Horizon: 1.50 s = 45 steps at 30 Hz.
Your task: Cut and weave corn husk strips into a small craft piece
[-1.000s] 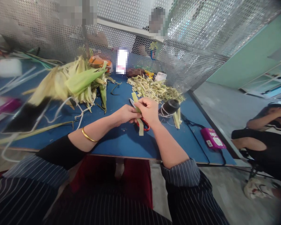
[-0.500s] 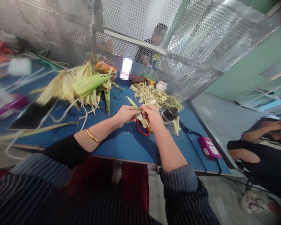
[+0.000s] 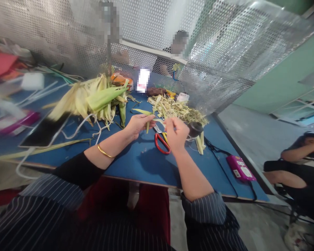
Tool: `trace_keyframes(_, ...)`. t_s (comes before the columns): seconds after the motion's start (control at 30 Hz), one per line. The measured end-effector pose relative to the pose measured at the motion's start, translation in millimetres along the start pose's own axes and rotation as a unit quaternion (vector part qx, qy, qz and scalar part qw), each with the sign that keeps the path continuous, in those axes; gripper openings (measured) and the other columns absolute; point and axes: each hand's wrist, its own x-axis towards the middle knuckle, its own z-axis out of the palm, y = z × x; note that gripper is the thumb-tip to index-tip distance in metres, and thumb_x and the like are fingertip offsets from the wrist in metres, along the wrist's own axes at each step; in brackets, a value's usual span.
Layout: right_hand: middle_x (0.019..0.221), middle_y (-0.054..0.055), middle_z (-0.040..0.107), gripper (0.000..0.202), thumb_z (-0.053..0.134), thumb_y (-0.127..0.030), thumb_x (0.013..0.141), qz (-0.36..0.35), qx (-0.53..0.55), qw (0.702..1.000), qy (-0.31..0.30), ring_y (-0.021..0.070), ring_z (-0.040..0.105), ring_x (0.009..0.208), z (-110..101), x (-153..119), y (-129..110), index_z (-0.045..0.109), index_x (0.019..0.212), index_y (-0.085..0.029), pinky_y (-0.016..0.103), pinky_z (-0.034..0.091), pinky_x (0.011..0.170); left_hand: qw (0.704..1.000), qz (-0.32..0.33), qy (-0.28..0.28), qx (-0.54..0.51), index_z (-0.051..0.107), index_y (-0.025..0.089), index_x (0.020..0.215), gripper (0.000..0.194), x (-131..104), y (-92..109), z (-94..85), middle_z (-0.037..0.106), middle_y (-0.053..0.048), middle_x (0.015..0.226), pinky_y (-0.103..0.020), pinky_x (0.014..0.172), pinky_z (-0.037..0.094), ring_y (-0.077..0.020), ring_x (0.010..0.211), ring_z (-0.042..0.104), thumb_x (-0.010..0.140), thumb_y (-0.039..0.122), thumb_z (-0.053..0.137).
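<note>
My left hand (image 3: 139, 126) pinches a green corn husk piece (image 3: 141, 111) above the middle of the blue table. A pale strip of the husk stretches from it toward my right hand (image 3: 177, 134), whose fingers are closed at the strip's far end. Below and between both hands lie scissors (image 3: 161, 143) with red handle loops and a bit of yellow. Just right of my right hand stands a dark spool (image 3: 195, 129) with pale thread around its base. Behind my hands spreads a heap of shredded husk (image 3: 172, 106).
A bundle of whole corn husks (image 3: 99, 96) lies at the left beside a black phone-like slab (image 3: 45, 132) and a white cable. A lit phone (image 3: 143, 79) stands at the back before a perforated screen. A purple packet (image 3: 241, 168) lies right, near a seated person (image 3: 300, 170).
My hands have moved apart, my right hand shifting right and pulling the pale strip out from the husk. The scissors show more now. The whole view has shifted slightly.
</note>
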Motion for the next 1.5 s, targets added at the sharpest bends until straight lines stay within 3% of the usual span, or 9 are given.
trace_keyframes(0.13,0.083,0.005,0.063,0.03,0.052,-0.05,0.086,-0.024,-0.068,0.989,-0.133,0.0181,0.056,0.073,14,-7,-3,0.064,0.083,-0.022,0.03,0.039,0.068,0.998,0.011,-0.05,-0.043,0.069,0.009,0.083,0.009,1,1,0.2,0.072,-0.008,0.082,-0.022,0.07,0.05,-0.0117,0.074,0.066,0.075,0.013,0.066)
trace_keyframes(0.37,0.069,-0.001,0.054,0.025,0.052,-0.034,0.085,0.017,0.018,0.989,-0.144,0.0139,0.047,0.065,23,-2,10,0.05,0.065,-0.02,0.027,0.035,0.065,0.995,0.054,-0.082,-0.001,0.071,0.011,0.077,0.009,6,-10,0.5,0.071,-0.006,0.077,-0.027,0.083,0.047,-0.0122,0.077,0.063,0.07,0.016,0.071)
trace_keyframes(0.57,0.064,-0.002,0.052,0.02,0.055,-0.029,0.08,0.043,0.092,0.976,-0.192,0.0135,0.047,0.064,17,2,8,0.055,0.062,-0.019,0.028,0.036,0.066,0.997,0.051,-0.049,-0.007,0.072,0.008,0.073,0.008,5,-9,1.2,0.069,-0.006,0.07,-0.026,0.071,0.047,-0.0112,0.065,0.06,0.074,0.016,0.068)
trace_keyframes(1.0,0.087,0.002,0.057,0.016,0.054,-0.022,0.081,-0.09,0.047,0.958,-0.267,0.0154,0.055,0.084,16,-1,8,0.054,0.066,-0.02,0.028,0.041,0.078,0.998,0.039,0.0,-0.052,0.068,0.008,0.076,0.004,1,-7,3.1,0.07,-0.006,0.073,-0.022,0.068,0.048,-0.0095,0.064,0.063,0.076,0.007,0.064)
trace_keyframes(1.07,0.084,0.003,0.059,0.019,0.052,-0.026,0.086,-0.126,0.001,0.963,-0.239,0.0154,0.055,0.079,13,-2,5,0.055,0.069,-0.02,0.028,0.041,0.074,0.999,0.029,0.003,-0.046,0.067,0.008,0.076,0.004,0,-3,2.5,0.071,-0.006,0.075,-0.023,0.067,0.048,-0.0099,0.064,0.064,0.078,0.009,0.063)
trace_keyframes(1.23,0.1,0.01,0.062,0.026,0.051,-0.044,0.09,-0.145,-0.117,0.982,-0.009,0.0229,0.056,0.097,3,4,6,0.061,0.092,-0.02,0.035,0.039,0.086,1.0,-0.002,0.0,-0.009,0.064,0.01,0.076,0.004,-2,6,0.1,0.07,-0.007,0.074,-0.026,0.064,0.051,-0.0112,0.06,0.064,0.079,0.009,0.061)
trace_keyframes(1.3,0.098,0.009,0.065,0.03,0.051,-0.047,0.09,-0.136,-0.148,0.979,-0.028,0.0235,0.057,0.094,5,7,10,0.06,0.097,-0.02,0.036,0.038,0.087,1.0,-0.008,-0.021,0.003,0.064,0.01,0.077,0.002,-2,5,-0.3,0.068,-0.006,0.071,-0.024,0.06,0.05,-0.0115,0.059,0.064,0.077,0.011,0.063)
trace_keyframes(1.4,0.075,0.003,0.065,0.03,0.043,-0.043,0.095,-0.135,-0.175,0.968,-0.118,0.0186,0.057,0.073,11,7,16,0.06,0.086,-0.02,0.033,0.036,0.083,0.999,0.009,-0.041,0.03,0.064,0.011,0.075,0.009,-1,-1,0.3,0.064,-0.003,0.066,-0.019,0.05,0.043,-0.0083,0.054,0.058,0.074,0.017,0.069)
trace_keyframes(1.5,0.068,0.002,0.062,0.034,0.036,-0.037,0.098,-0.15,-0.21,0.956,-0.139,0.0163,0.053,0.064,16,5,18,0.057,0.078,-0.02,0.03,0.033,0.076,0.994,0.055,-0.015,0.089,0.061,0.011,0.067,0.016,0,-6,1.9,0.058,0.001,0.059,-0.017,0.042,0.033,-0.0043,0.046,0.049,0.072,0.022,0.072)
